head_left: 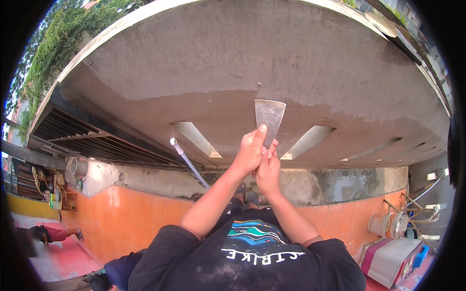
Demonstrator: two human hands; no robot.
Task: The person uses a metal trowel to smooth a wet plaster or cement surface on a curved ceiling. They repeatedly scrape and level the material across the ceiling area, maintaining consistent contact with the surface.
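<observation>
A putty knife (270, 119) with a wide, grey, flared metal blade points up in front of a grey plastered wall (233, 53). My left hand (251, 151) is closed on it, the thumb lying along the lower blade. Just below and to the right, my right hand (268, 169) is also closed around its lower part. The handle is hidden by my fingers. Whether the blade touches the wall cannot be made out. Across the wall, the upper plaster looks lighter and rougher, the lower band darker and smoother, with slanted openings (310, 141) through it.
A white pipe (184, 157) stands left of my arms. Dark metal bars (87, 131) line the left. Buckets (388, 224) and a striped box (391, 262) sit at right on the orange tiled floor (136, 216). Another person's leg (58, 234) shows at lower left.
</observation>
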